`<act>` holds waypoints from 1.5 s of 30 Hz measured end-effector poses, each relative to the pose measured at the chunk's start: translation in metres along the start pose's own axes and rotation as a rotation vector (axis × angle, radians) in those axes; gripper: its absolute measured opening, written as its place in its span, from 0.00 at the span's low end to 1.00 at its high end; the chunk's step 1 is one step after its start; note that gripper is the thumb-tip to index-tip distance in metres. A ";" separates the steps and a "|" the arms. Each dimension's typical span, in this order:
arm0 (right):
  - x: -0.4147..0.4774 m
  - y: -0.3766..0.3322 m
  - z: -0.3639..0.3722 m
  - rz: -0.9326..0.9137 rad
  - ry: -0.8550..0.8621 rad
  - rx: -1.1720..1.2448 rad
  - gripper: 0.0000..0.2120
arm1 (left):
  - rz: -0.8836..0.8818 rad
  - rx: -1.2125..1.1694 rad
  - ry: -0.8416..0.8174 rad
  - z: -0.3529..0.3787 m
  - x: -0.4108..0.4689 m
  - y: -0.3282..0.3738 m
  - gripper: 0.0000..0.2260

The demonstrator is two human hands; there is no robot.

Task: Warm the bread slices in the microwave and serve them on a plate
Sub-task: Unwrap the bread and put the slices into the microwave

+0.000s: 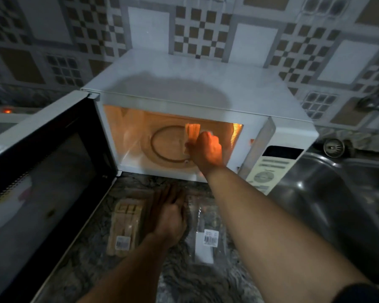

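A white microwave (190, 84) stands open on the counter, its cavity lit orange. My right hand (206, 149) is inside it, gripping a few bread slices (192, 131) held on edge above the glass turntable (162, 145). The microwave door (44, 162) is swung wide to the left. My left hand (169, 213) rests flat on the counter in front of the microwave, fingers spread, between a bread packet (125, 224) with slices on its left and a flattened clear plastic wrapper (208, 232) with a barcode label on its right. No plate is in sight.
A steel sink (328, 193) with a drain lies right of the microwave. The microwave's control panel (269, 169) faces the sink. A patterned tiled wall runs behind. The dark marbled counter (184, 278) extends toward me. A small orange light (8, 110) glows at far left.
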State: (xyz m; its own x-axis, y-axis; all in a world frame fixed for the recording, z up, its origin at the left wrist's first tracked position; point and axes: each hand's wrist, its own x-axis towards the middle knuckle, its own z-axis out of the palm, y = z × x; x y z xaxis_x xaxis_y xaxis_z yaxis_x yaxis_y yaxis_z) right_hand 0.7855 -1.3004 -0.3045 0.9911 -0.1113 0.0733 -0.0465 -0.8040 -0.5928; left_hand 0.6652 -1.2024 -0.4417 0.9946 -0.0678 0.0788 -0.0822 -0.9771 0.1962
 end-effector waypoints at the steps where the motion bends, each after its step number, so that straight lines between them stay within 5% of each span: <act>1: -0.010 -0.001 -0.007 -0.006 0.015 -0.043 0.15 | -0.009 -0.014 -0.019 -0.001 -0.001 0.001 0.27; 11: -0.112 -0.010 -0.053 -0.125 -0.084 -0.125 0.13 | 0.004 -0.165 -0.214 -0.024 -0.062 0.019 0.31; 22: -0.212 -0.022 -0.017 -0.149 -0.116 -0.091 0.09 | 0.135 -0.084 0.042 -0.037 -0.178 0.000 0.17; 29: -0.260 -0.025 0.027 -0.267 -0.243 -0.142 0.10 | -0.374 -0.449 0.171 -0.055 -0.207 -0.039 0.09; 35: -0.279 -0.024 0.043 -0.369 -0.409 -0.301 0.09 | -0.755 -0.577 0.119 -0.076 -0.189 -0.058 0.09; 39: -0.278 -0.026 0.047 -0.408 -0.398 -0.377 0.10 | -0.778 -0.910 0.107 -0.078 -0.180 -0.074 0.10; 45: -0.269 -0.029 0.052 -0.389 -0.398 -0.363 0.09 | -0.913 -1.928 0.090 -0.078 -0.176 -0.078 0.13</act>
State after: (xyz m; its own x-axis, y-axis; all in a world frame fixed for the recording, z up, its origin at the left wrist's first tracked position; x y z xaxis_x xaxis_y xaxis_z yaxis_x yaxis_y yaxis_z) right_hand 0.5263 -1.2169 -0.3488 0.9115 0.3948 -0.1155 0.3538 -0.8956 -0.2698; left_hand 0.4913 -1.0989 -0.3948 0.7825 0.2490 -0.5707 0.2951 0.6587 0.6921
